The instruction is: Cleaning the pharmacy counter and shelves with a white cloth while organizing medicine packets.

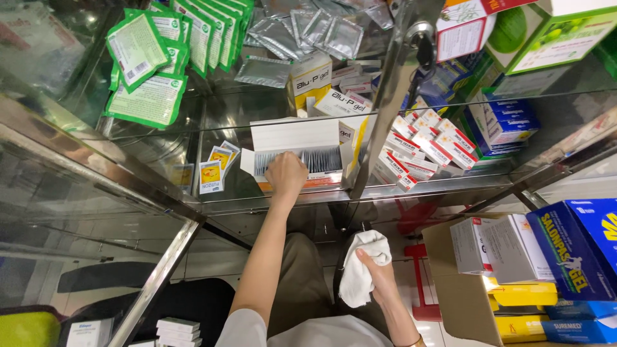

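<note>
White cloth (361, 270) upright in right hand (379, 273)

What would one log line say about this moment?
left hand: reaching into open box of sachets | right hand: holding white cloth | place: glass shelf

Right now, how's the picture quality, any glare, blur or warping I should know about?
Head view: bright, even light; glare and reflections streak the glass shelf and the glass panel at left. Wide-lens distortion bends the metal frame. The left hand in the open white box and the right hand holding the white cloth look sharp.
</note>
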